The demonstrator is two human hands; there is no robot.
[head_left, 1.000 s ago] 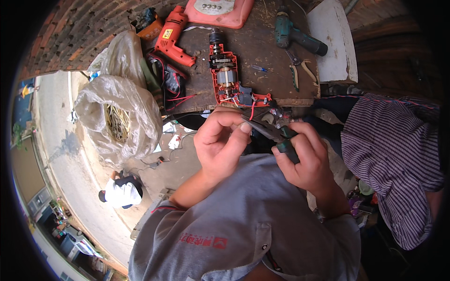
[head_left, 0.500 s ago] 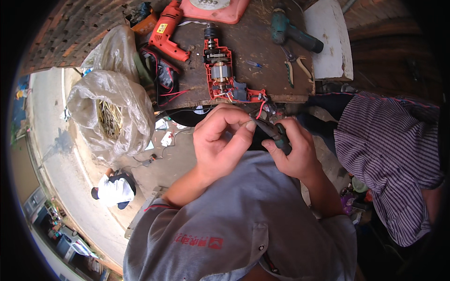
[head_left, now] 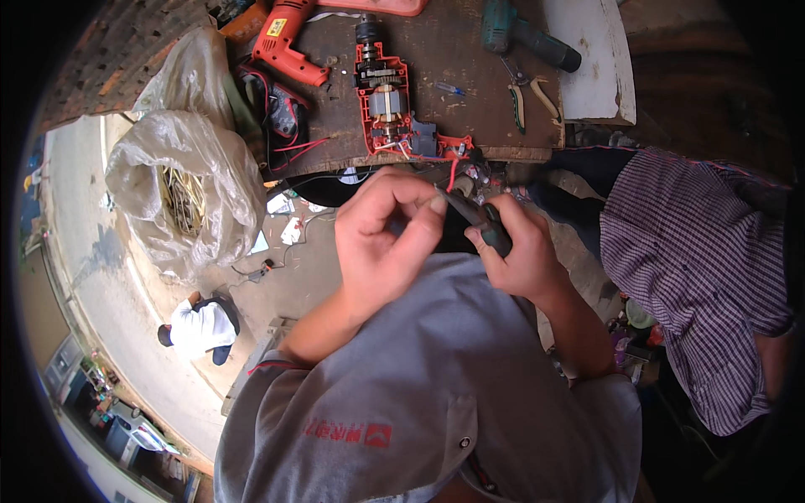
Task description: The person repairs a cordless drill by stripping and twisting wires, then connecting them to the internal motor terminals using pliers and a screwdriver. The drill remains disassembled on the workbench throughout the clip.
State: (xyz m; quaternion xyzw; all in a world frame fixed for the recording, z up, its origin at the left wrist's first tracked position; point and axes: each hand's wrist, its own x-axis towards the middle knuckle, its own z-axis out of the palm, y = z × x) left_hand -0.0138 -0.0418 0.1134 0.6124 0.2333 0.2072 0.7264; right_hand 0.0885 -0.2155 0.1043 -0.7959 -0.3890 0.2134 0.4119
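Note:
My right hand point(head_left: 527, 250) grips a pair of dark-handled pliers point(head_left: 471, 215), their jaws pointing at the fingertips of my left hand point(head_left: 387, 235). My left thumb and forefinger are pinched together at the plier tips; what lies between them is too small to make out. From the opened red power drill point(head_left: 387, 103) on the bench, a red wire point(head_left: 453, 172) runs down over the edge to the plier tips. The drill's motor, gears and chuck are exposed in its half housing.
On the wooden bench point(head_left: 453, 54) lie a whole red drill point(head_left: 285, 46), a teal cordless drill point(head_left: 528, 42), cream-handled pliers point(head_left: 534, 102) and a small screwdriver point(head_left: 450, 88). A plastic sack of straw-like sticks point(head_left: 184, 197) stands left. A person in a checked shirt point(head_left: 688, 277) is at right.
The view has shifted slightly, so the bench sits higher and a little left in the picture. Both hands keep the same hold, with the plier tips still at my left fingertips.

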